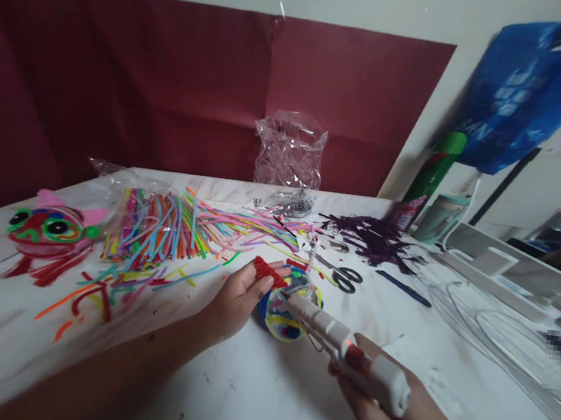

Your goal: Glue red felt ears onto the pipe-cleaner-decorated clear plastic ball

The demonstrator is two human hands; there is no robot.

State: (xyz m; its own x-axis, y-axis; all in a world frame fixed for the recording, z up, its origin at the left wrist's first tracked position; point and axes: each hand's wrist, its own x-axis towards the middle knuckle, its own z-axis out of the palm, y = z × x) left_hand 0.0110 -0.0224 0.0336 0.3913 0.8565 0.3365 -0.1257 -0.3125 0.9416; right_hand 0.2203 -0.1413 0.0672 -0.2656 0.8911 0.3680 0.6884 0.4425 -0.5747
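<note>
- Dark red paper backdrop (172, 92): covers the wall behind. Its left side runs out of view.
- White marbled surface (265, 395): smudged with dark marks, and carries everything listed below.
- Blue plastic bag (524, 88): hangs at upper right with its top cut off. The printing is too blurred to read.
- Heap of multicoloured fuzzy craft stems (173, 225): fanned out left of centre, with the far-left part under a clear wrapper. Loose strands trail toward the near edge.
- Crumpled clear plastic bag (291, 151): stands at the back against the backdrop. Its contents are hard to make out.
- Red craft-stem animal face with pink ears and green-ringed eyes (50, 232): lies at far left, well apart from both hands.
- Tangle of dark purple strands (372, 236): lies at back right.
- Right hand (404, 417): at bottom right, with the wrist cut off. The fingers are closed round the grip of the glue gun and mostly hidden beneath it.
- Left hand (236, 299): the fingers are curled against the ball's left side, pinching the red strip at its top.
- White glue gun (346, 350): angled up and left, with the nozzle at the ball's upper face.
- Round ball wound in blue and yellow stems (283, 320): sits mid-surface between the hands, partly hidden by both.
- Black-handled scissors (346, 278): lie flat just beyond the ball.
- Red ribbed strip (269, 270): sits on the ball's top.
</note>
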